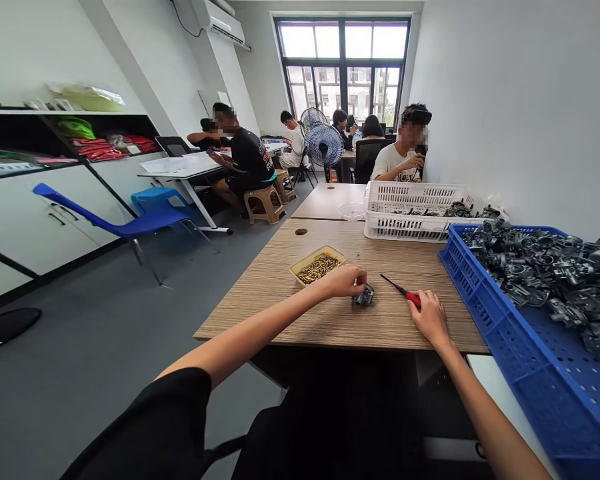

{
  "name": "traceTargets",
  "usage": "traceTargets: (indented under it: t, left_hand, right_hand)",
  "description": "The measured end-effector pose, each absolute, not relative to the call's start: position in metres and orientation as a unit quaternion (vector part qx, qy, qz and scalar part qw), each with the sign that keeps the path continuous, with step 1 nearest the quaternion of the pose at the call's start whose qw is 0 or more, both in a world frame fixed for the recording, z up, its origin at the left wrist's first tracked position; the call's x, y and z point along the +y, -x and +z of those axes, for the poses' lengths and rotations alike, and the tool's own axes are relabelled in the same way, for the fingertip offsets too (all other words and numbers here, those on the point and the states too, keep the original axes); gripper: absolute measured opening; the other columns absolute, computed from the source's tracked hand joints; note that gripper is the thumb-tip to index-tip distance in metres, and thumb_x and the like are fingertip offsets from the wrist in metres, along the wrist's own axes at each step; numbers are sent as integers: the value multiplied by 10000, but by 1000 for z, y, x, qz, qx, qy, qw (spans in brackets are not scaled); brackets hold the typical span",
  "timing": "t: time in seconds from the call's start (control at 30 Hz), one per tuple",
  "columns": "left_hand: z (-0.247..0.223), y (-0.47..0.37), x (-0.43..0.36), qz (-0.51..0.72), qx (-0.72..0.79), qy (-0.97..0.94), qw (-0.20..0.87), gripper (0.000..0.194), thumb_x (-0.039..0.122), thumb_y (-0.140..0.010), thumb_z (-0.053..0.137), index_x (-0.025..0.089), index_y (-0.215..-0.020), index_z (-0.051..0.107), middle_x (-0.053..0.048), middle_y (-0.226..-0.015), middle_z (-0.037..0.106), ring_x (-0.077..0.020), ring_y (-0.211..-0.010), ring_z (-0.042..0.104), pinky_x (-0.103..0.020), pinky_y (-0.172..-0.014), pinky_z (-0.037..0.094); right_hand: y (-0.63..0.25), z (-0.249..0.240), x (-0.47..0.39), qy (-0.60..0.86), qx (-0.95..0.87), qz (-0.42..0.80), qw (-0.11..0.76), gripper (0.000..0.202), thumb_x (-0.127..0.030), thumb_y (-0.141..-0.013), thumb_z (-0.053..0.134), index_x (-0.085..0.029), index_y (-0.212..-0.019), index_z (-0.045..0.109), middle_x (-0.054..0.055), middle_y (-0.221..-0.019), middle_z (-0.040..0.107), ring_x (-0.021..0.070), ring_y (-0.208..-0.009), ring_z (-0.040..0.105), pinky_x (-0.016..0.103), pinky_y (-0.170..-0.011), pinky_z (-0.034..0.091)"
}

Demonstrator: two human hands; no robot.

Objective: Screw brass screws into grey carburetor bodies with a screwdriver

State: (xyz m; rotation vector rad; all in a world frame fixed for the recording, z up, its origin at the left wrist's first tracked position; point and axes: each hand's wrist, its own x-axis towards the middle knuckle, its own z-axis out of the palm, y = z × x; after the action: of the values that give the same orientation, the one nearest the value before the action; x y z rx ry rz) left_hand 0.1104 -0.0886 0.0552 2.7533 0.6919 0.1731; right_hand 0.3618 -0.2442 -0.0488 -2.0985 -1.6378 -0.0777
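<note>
My left hand (349, 280) is over a small grey metal part (364, 297) on the wooden table (280, 313). Its fingers are pressed together at the top of the part; whatever they pinch is too small to make out. Around the red handle of a screwdriver (411, 298), my right hand (430, 317) is closed, resting on the table, with the dark shaft pointing up and left. Beyond my left forearm sits a pale tray (341, 253) of small brass-coloured pieces.
A blue crate (485, 320) heaped with metal parts stands at the right. Behind it is a white basket (405, 230) with more parts. Across the table a person (396, 160) sits; others sit farther back near a fan (324, 145). A blue chair (125, 227) is at the left.
</note>
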Motion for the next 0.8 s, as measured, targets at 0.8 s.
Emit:
traceTargets:
  t: [0.8]
  left_hand:
    - [-17,-121,-117,211,331,-889,238,522,437,-801,752,222,-1236,558,-90,-1191,673,-262,-1134,640,-380,-1005,507]
  right_hand:
    - [-362,-46,-242,771,-557,16,309,143,-319,-950,521,-214,-982,613,112,-1028,687,260,-983,623,357,-857,449]
